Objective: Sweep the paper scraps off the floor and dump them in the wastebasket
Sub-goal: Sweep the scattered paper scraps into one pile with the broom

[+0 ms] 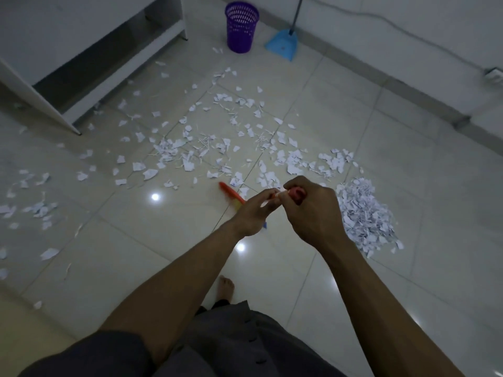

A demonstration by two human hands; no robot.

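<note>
White paper scraps (201, 148) lie scattered over the tiled floor, and a dense heap of scraps (364, 213) sits to the right of my hands. My right hand (313, 210) grips the red top end of a broom handle. My left hand (254, 213) holds the handle just below it, fingers curled round it. The broom's orange head (231, 193) shows blurred near the floor, beyond my left hand. A purple mesh wastebasket (241, 27) stands upright at the far wall. A blue dustpan (283, 44) with a long handle leans beside it.
A white cabinet (89, 58) with an open bottom shelf stands at the left. A cable runs along the right wall to a socket (494, 74). My bare foot (226, 288) is on the tiles below my hands. More scraps lie at the far left.
</note>
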